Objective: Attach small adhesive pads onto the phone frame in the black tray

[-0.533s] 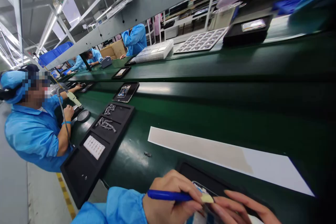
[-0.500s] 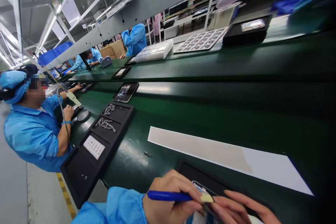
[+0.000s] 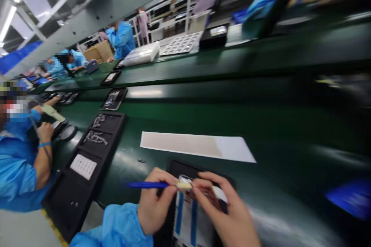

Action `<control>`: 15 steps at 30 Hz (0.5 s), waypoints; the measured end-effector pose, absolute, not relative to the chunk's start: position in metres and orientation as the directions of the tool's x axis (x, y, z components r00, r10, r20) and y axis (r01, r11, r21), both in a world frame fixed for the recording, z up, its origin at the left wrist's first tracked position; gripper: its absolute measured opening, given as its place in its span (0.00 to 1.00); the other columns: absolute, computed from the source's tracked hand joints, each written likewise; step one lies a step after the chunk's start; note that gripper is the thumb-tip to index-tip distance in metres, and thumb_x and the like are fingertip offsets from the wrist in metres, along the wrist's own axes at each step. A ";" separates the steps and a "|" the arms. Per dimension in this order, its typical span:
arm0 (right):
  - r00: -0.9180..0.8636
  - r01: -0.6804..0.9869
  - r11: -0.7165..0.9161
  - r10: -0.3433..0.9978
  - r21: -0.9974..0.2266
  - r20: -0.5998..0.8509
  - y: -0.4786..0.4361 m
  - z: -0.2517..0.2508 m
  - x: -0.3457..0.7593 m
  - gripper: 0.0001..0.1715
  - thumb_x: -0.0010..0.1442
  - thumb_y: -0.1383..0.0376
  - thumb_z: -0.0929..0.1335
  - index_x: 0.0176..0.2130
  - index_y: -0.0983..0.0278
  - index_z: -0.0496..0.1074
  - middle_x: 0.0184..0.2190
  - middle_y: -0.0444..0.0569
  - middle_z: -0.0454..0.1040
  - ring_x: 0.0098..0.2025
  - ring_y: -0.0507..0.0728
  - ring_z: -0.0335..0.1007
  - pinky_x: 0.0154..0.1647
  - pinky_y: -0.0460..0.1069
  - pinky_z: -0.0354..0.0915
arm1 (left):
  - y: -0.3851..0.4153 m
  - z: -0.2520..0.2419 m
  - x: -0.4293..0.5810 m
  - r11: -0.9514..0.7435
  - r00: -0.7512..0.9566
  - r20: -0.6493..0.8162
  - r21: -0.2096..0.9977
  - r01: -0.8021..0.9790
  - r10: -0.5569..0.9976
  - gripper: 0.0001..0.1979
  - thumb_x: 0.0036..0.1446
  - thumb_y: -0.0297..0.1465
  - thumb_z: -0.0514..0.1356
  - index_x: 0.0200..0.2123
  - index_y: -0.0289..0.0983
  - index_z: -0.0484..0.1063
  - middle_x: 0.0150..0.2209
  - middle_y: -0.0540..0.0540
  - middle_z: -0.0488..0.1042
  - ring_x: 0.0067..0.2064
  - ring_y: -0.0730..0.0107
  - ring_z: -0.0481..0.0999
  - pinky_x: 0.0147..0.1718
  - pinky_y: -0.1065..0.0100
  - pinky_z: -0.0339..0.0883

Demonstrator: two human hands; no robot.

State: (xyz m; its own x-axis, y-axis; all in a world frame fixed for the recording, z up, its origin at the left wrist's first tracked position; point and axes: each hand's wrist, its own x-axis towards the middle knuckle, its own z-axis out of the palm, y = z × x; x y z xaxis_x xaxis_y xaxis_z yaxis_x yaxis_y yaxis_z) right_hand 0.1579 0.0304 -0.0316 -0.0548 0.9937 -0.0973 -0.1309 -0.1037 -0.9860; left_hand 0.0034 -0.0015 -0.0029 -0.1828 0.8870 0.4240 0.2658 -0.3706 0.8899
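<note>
At the left edge of the frame a co-worker in blue (image 3: 17,162) is seated, and beside this person a black compartment tray (image 3: 87,162) is laid on the green belt. In the lower middle, a blue pen-like tool (image 3: 147,185) is grasped by the left hand (image 3: 153,208), its pale tip set on the top of a phone-like device (image 3: 188,216) in a dark holder. The device is steadied by the fingers of the right hand (image 3: 228,220). A small part seems to be pressed or pried; a light, exact touch is judged necessary next.
</note>
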 end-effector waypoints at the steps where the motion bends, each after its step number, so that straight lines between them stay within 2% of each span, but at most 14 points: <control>1: -0.065 -0.157 -0.110 0.993 -0.982 -0.101 0.032 -0.027 0.155 0.23 0.52 0.53 0.75 0.41 0.61 0.69 0.28 0.47 0.76 0.28 0.56 0.75 0.30 0.46 0.74 | -0.001 -0.003 0.003 -0.325 -0.218 0.377 0.914 0.243 0.900 0.12 0.67 0.39 0.59 0.35 0.38 0.73 0.33 0.46 0.76 0.37 0.69 0.78 0.39 0.71 0.73; 5: -0.084 -0.266 -0.164 0.986 -0.950 -0.147 0.037 -0.020 0.147 0.20 0.50 0.57 0.74 0.40 0.61 0.67 0.27 0.45 0.74 0.28 0.54 0.70 0.28 0.47 0.70 | 0.005 -0.002 -0.001 -0.140 -0.299 0.168 0.984 0.113 0.939 0.16 0.61 0.45 0.64 0.34 0.37 0.72 0.33 0.47 0.77 0.32 0.69 0.80 0.35 0.70 0.77; 8: -0.119 -0.325 -0.201 0.978 -0.924 -0.171 0.038 -0.021 0.147 0.20 0.49 0.59 0.74 0.40 0.61 0.66 0.28 0.43 0.73 0.26 0.52 0.67 0.27 0.47 0.69 | 0.011 -0.002 -0.001 0.000 -0.336 -0.011 0.999 -0.034 0.942 0.23 0.51 0.50 0.70 0.33 0.36 0.70 0.32 0.47 0.78 0.29 0.66 0.81 0.32 0.67 0.79; 11: -0.137 -0.338 -0.190 0.979 -0.922 -0.151 0.035 -0.023 0.148 0.19 0.50 0.60 0.73 0.40 0.61 0.66 0.28 0.42 0.72 0.25 0.51 0.65 0.27 0.47 0.68 | 0.016 -0.002 0.000 0.122 -0.350 -0.184 0.974 -0.191 0.918 0.29 0.42 0.51 0.74 0.35 0.36 0.68 0.32 0.47 0.79 0.29 0.65 0.81 0.31 0.67 0.79; 15: -0.103 -0.268 -0.138 0.988 -0.954 -0.114 0.034 -0.018 0.158 0.17 0.53 0.60 0.72 0.40 0.61 0.66 0.28 0.43 0.72 0.26 0.52 0.66 0.27 0.47 0.67 | 0.019 0.001 0.003 0.227 -0.279 -0.345 0.897 -0.379 0.896 0.33 0.39 0.47 0.77 0.39 0.36 0.66 0.31 0.49 0.79 0.28 0.70 0.80 0.31 0.72 0.77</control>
State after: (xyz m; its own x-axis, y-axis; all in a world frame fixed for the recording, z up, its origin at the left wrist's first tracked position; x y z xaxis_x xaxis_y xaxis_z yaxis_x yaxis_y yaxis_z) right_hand 0.1581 0.0340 -0.0177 -0.1034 0.9881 -0.1136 -0.2676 -0.1377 -0.9537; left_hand 0.0034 0.0189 0.0012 -0.2789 0.8963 -0.3447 -0.3787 0.2272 0.8972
